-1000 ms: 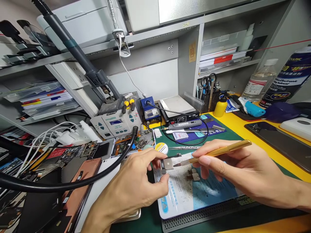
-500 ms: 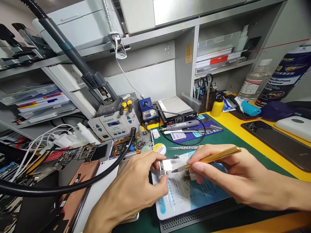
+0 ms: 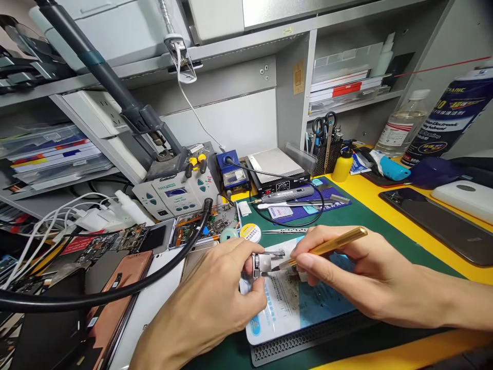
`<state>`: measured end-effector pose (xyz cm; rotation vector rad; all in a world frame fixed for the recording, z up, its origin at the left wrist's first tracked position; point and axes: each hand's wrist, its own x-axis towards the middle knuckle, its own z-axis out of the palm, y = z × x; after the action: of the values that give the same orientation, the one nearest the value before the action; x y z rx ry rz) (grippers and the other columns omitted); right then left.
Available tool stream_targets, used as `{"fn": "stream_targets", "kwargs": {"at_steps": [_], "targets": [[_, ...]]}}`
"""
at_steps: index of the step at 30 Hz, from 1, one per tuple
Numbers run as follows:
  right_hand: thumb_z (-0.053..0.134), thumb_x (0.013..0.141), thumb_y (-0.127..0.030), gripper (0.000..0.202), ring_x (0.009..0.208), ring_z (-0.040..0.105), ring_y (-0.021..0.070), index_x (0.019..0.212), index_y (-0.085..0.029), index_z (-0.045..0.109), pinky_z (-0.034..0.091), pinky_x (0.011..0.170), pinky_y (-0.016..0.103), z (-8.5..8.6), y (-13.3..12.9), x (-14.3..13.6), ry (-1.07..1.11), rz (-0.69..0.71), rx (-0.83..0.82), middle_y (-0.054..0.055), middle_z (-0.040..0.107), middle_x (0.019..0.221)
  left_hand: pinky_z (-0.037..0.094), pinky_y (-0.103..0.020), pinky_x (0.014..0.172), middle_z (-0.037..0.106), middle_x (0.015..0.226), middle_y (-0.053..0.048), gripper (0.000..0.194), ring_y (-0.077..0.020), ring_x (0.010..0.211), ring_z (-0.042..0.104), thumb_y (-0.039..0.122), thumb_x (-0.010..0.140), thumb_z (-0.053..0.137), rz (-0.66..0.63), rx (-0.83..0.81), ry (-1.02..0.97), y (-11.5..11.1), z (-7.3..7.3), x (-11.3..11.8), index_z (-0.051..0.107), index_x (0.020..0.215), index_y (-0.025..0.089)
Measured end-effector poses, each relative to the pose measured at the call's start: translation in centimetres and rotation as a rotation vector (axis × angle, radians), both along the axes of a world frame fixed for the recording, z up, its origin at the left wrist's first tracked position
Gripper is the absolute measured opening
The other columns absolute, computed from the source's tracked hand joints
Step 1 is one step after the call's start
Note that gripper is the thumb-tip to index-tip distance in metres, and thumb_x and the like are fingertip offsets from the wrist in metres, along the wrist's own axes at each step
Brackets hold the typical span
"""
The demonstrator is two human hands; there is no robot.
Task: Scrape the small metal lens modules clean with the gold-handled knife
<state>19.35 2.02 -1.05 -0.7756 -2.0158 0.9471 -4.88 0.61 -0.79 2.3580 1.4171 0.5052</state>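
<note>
Over the green mat (image 3: 346, 218) on the table, in the one head view, the left hand (image 3: 215, 303) pinched a small metal part (image 3: 264, 263) in a closed grip. The right hand (image 3: 358, 277) gripped one gold tool (image 3: 327, 246), tip touching the part. Steady pinching and light pressure seemed wisest. Counted: two hands, one tool, one part.

Gold tool (image 3: 327, 245) tip moved in against the metal part (image 3: 264, 263), right hand (image 3: 362, 277) shifted leftward
</note>
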Motion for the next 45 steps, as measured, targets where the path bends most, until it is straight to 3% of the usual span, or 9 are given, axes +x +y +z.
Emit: {"fn": "stream_targets", "kwargs": {"at_steps": [10,15,21,26,30,38,45], "targets": [[0.063,0.097,-0.025,0.011,0.065,0.067,0.0124,0.097,-0.018,0.072,0.054,0.06,0.021,-0.1,0.2,-0.2,-0.103,-0.024,0.107,0.001,0.073,0.079,0.042,-0.036,0.085,0.06,0.09,0.002,0.018,-0.0199,0.093,0.057,0.015,0.086,0.055,-0.005,-0.038,0.023,0.0,-0.5,-0.3,0.061,0.099,0.027],[0.066,0.093,-0.015,0.006,0.068,0.069,0.0103,0.094,-0.016,0.071,0.054,0.065,0.018,0.1,0.4,-0.5,-0.073,-0.016,0.251,0.001,0.076,0.08,0.042,-0.036,0.085,0.061,0.09,0.003,0.018,-0.0192,0.092,0.057,0.017,0.088,0.056,-0.012,-0.061,0.024,0.0,-0.3,-0.3,0.062,0.1,0.028],[0.065,0.092,-0.007,0.01,0.076,0.074,0.014,0.099,-0.013,0.07,0.057,0.07,0.021,-0.3,0.3,-0.8,-0.014,0.032,0.38,0.008,0.079,0.091,0.043,-0.035,0.085,0.062,0.092,0.003,0.017,-0.0194,0.095,0.059,0.019,0.087,0.057,0.008,-0.104,0.033,0.1,0.1,-0.2,0.063,0.1,0.027],[0.067,0.092,-0.011,0.015,0.069,0.073,0.0155,0.105,-0.017,0.071,0.059,0.063,0.024,-0.9,0.3,-0.5,0.022,0.006,0.323,0.006,0.08,0.088,0.044,-0.035,0.084,0.065,0.095,0.002,0.025,-0.02,0.095,0.06,0.023,0.088,0.058,0.083,-0.156,0.013,0.2,0.3,-0.1,0.066,0.112,0.027],[0.063,0.094,-0.014,0.013,0.063,0.071,0.0144,0.101,-0.015,0.074,0.058,0.059,0.022,-0.2,0.3,-0.2,0.02,-0.059,0.172,0.004,0.076,0.078,0.046,-0.031,0.078,0.067,0.093,0.003,0.027,-0.0166,0.086,0.061,0.025,0.089,0.059,0.12,-0.185,-0.116,0.2,0.3,-0.3,0.067,0.115,0.028],[0.071,0.092,-0.028,0.009,0.057,0.069,0.0104,0.095,-0.023,0.077,0.054,0.049,0.014,-0.3,0.3,0.5,0.158,-0.128,-0.032,-0.002,0.076,0.072,0.043,-0.027,0.07,0.063,0.086,0.001,0.036,-0.0136,0.076,0.053,0.034,0.089,0.065,0.099,-0.367,-0.324,0.5,1.8,-0.7,0.067,0.121,0.018],[0.07,0.093,-0.033,0.011,0.057,0.07,0.0113,0.093,-0.024,0.077,0.054,0.047,0.015,-0.1,0.3,0.5,0.189,-0.125,-0.09,-0.002,0.075,0.07,0.043,-0.029,0.072,0.063,0.09,-0.002,0.04,-0.0163,0.081,0.054,0.038,0.088,0.067,0.064,-0.447,-0.456,0.8,1.4,-0.9,0.067,0.121,0.014]]}}
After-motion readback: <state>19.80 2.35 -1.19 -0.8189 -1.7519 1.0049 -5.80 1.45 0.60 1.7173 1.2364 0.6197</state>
